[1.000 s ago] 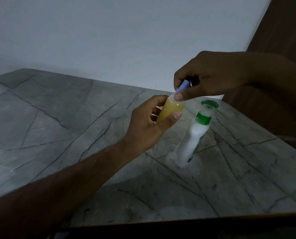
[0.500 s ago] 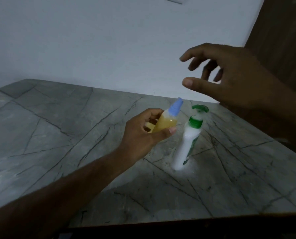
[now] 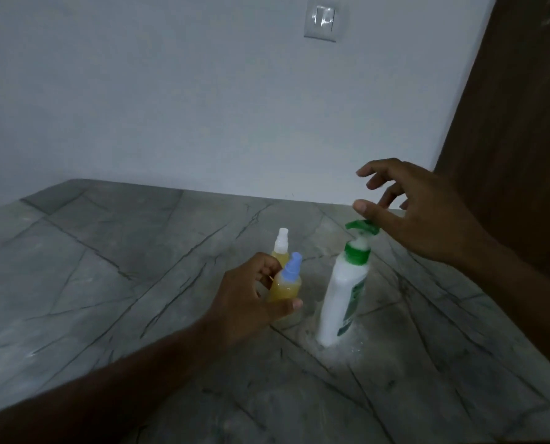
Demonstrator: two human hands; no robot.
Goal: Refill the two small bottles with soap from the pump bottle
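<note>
My left hand [image 3: 248, 302] grips a small bottle with a blue cap [image 3: 287, 282], filled with yellow soap, upright and low over the grey marble table [image 3: 107, 267]. Just behind it stands a second small bottle with a white cap [image 3: 280, 246], also holding yellow liquid. To the right stands the white pump bottle with a green pump head [image 3: 344, 293]. My right hand [image 3: 424, 213] hovers above and right of the pump head with its fingers spread, holding nothing.
White foam or spilled soap [image 3: 347, 346] lies around the pump bottle's base. A white wall with a light switch [image 3: 323, 22] rises behind the table. A brown wooden door or panel [image 3: 517, 139] fills the right side.
My right hand let go of the blue cap and drew back to the right, opening. My left hand lowered the blue-capped bottle toward the table. The white-capped bottle came into view.
</note>
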